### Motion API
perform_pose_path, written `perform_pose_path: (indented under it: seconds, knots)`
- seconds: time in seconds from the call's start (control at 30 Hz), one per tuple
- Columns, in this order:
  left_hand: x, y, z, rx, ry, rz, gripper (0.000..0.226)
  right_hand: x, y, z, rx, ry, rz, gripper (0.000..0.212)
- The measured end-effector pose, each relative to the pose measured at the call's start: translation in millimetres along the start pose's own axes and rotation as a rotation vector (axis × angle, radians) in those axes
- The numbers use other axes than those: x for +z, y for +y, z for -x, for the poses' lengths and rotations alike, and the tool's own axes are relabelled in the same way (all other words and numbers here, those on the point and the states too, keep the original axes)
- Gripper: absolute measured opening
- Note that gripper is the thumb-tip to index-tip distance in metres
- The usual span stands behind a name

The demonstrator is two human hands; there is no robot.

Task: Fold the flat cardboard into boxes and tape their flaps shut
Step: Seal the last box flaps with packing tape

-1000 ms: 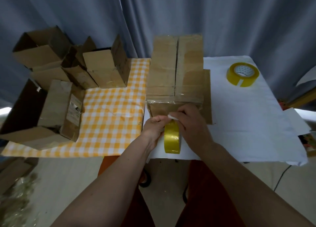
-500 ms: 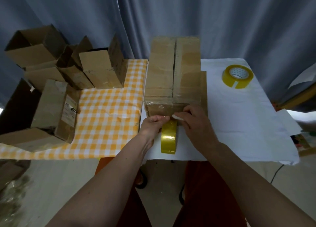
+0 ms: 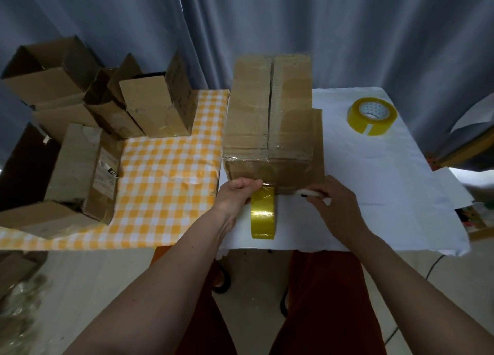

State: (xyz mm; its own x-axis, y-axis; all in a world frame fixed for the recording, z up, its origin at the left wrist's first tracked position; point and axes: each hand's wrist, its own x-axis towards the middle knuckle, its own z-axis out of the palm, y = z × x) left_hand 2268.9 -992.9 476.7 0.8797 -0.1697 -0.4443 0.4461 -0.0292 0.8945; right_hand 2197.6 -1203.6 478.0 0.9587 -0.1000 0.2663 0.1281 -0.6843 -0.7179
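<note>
A folded cardboard box (image 3: 270, 119) stands at the table's middle, its two top flaps meeting along a centre seam with clear tape over them. A yellow tape roll (image 3: 263, 215) stands on edge right in front of the box. My left hand (image 3: 236, 197) grips the roll at its top, by the box's front face. My right hand (image 3: 331, 202) is beside the roll and pinches a small white object against the box's lower front edge. A flat cardboard sheet (image 3: 318, 140) lies under the box.
A second yellow tape roll (image 3: 372, 116) lies flat at the back right on the white cloth (image 3: 374, 188). Several open cardboard boxes (image 3: 157, 106) crowd the checkered cloth (image 3: 165, 183) on the left. Grey curtains hang behind. Papers lie off the right edge.
My right hand has slid to the right, away from the roll, along the box's lower front edge. My left hand stays on the roll. The view has shifted slightly.
</note>
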Motion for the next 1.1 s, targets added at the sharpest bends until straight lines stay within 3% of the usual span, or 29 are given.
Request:
perform_pose_path:
  seconds: [0.17, 0.37, 0.43, 0.5, 0.53, 0.63, 0.73, 0.97, 1.1]
  knots:
    - [-0.5, -1.8, -0.9, 0.012, 0.001, 0.006, 0.011, 15.3, 52.6, 1.4, 0.456, -0.024, 0.022, 0.016]
    - [2.4, -0.2, -1.0, 0.001, 0.031, -0.016, 0.012, 20.5, 62.3, -17.5, 0.524, -0.089, 0.083, 0.01]
    - [1.8, -0.1, -1.6, -0.001, 0.028, -0.019, 0.011, 10.6, 47.5, -21.3, 0.424, 0.158, 0.061, 0.017]
    - [0.8, -0.1, -2.5, 0.001, 0.017, -0.007, 0.011, 2.1, 17.2, -29.6, 0.125, 0.409, 0.085, 0.022]
    - [0.3, -0.5, -3.0, 0.002, 0.011, -0.004, 0.01, -0.3, -0.3, -36.7, -0.053, 0.394, 0.123, 0.029]
    - [-0.8, -1.2, -3.0, 0.01, 0.001, -0.022, 0.008, 7.9, -38.1, -63.4, -0.46, 0.019, 0.391, 0.052]
    - [-3.6, -2.2, 0.0, 0.012, -0.006, -0.036, 0.009, 16.9, -50.1, -85.5, -0.405, -0.186, 0.643, 0.059]
    - [-23.2, -8.2, 14.0, 0.064, 0.034, -0.011, 0.01, 19.9, -45.3, -92.4, -0.244, -0.105, 0.483, 0.055]
    - [-29.1, -9.2, 23.4, 0.106, 0.045, -0.026, 0.007, 23.0, -57.1, -89.7, -0.193, -0.113, 0.509, 0.067]
